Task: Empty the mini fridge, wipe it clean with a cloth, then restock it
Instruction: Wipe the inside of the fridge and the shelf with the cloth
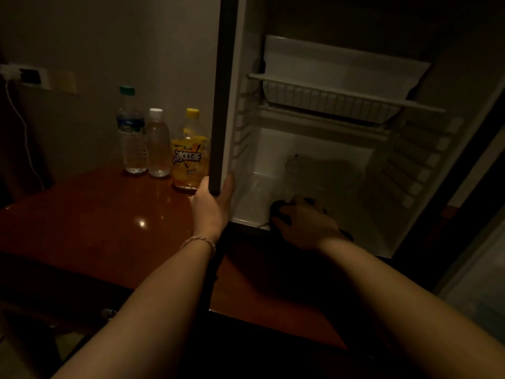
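The mini fridge (322,149) stands open on a wooden table, its white inside holding no items. My left hand (211,203) grips the fridge's dark left front edge (222,105), thumb inside, fingers outside. My right hand (303,224) is inside at the front of the fridge floor, pressing on a dark cloth (277,207) that shows past my fingers. Three bottles stand on the table left of the fridge: a green-capped water bottle (131,132), a white-capped clear bottle (158,143) and a yellow iced tea bottle (190,151).
A wire shelf (341,91) and a white freezer box sit in the fridge's upper part. The glossy red-brown table (103,220) spreads to the left. A white cable (23,132) hangs from a wall socket at far left. The fridge door is at the right edge.
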